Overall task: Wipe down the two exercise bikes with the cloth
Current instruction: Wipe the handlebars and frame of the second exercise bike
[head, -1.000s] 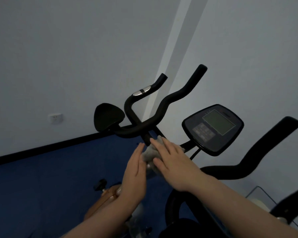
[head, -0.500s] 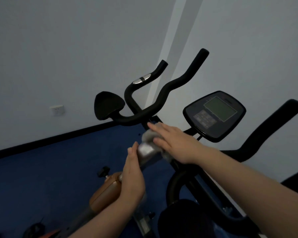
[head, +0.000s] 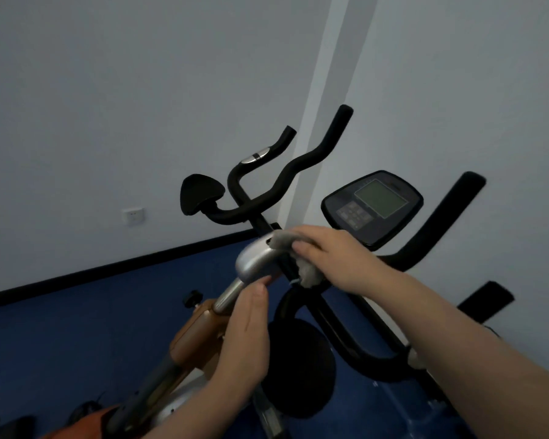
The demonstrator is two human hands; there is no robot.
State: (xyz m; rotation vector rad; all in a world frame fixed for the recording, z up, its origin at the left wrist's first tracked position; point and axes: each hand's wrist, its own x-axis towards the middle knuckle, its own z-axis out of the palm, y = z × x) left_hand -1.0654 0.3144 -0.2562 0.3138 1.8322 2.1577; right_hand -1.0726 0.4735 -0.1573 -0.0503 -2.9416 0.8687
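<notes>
A crumpled grey cloth [head: 293, 253] lies pressed against the silver stem bracket of the orange-framed exercise bike [head: 200, 327], while a second, black bike [head: 374, 213] with a console stands at its three o'clock.

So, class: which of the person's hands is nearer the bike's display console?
Right. The right hand presses the cloth just below-left of the console; the left hand sits lower, on the silver post.
</notes>
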